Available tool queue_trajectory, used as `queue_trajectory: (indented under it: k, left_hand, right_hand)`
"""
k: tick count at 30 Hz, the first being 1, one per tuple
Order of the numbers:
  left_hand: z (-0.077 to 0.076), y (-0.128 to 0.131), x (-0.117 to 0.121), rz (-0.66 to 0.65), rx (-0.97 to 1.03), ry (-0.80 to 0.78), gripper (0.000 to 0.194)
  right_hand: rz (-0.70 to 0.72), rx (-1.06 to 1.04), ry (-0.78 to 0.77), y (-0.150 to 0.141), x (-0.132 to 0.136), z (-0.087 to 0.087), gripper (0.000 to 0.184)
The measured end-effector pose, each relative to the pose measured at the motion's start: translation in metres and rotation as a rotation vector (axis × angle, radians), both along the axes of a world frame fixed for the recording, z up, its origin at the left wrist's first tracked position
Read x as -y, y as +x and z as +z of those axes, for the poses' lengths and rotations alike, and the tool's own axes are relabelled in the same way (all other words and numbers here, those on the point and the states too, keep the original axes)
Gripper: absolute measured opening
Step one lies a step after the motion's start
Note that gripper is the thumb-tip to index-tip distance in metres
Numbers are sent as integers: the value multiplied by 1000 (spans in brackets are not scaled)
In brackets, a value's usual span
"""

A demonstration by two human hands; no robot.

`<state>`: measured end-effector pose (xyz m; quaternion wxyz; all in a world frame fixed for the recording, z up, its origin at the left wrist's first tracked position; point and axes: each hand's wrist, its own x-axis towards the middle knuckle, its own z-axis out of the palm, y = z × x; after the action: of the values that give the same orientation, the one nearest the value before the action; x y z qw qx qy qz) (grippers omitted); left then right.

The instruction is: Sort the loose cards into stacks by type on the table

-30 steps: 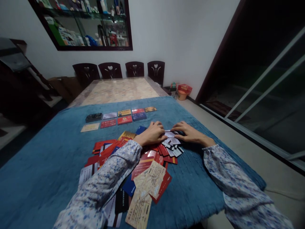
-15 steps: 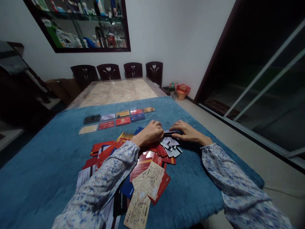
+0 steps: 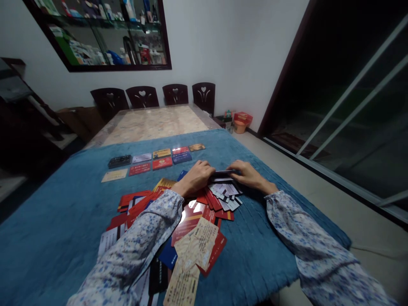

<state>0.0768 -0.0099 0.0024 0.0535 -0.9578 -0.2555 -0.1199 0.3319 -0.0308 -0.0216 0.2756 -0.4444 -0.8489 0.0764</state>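
Between my two hands is a dark-edged stack of cards (image 3: 221,173), seen nearly edge-on. My left hand (image 3: 196,176) grips its left end with curled fingers. My right hand (image 3: 250,174) pinches the right end between thumb and fingers. Below them lie fanned white and grey cards (image 3: 225,192) with dark stripes. Red cards (image 3: 191,223) spread in a loose pile under my left forearm. Cream patterned cards (image 3: 199,244) rest on top nearest me, beside a blue card (image 3: 168,254) and a black card (image 3: 158,274).
Sorted card stacks form two rows farther off, among them a black stack (image 3: 120,161), a red stack (image 3: 162,163) and a blue stack (image 3: 182,157). A blue cloth (image 3: 63,204) covers the near part of the table (image 3: 159,121). Dark chairs (image 3: 204,97) stand at the far end.
The stack between my hands has tipped, showing more of its dark edge. My right hand's fingers have shifted at its end. The whole view has moved slightly.
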Motion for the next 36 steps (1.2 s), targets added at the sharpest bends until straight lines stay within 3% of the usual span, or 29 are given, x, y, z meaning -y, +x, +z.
queue_trajectory:
  k: [17, 28, 36]
  left_hand:
    - [-5, -4, -4, 81, 128, -56, 16]
    - [-9, -7, -6, 152, 211, -95, 30]
    - [-17, -6, -9, 161, 208, -105, 31]
  right_hand:
    - [-92, 7, -63, -3, -9, -10, 15]
    - [-180, -278, 15, -9, -10, -8, 16]
    - [-136, -380, 59, -22, -6, -2, 18]
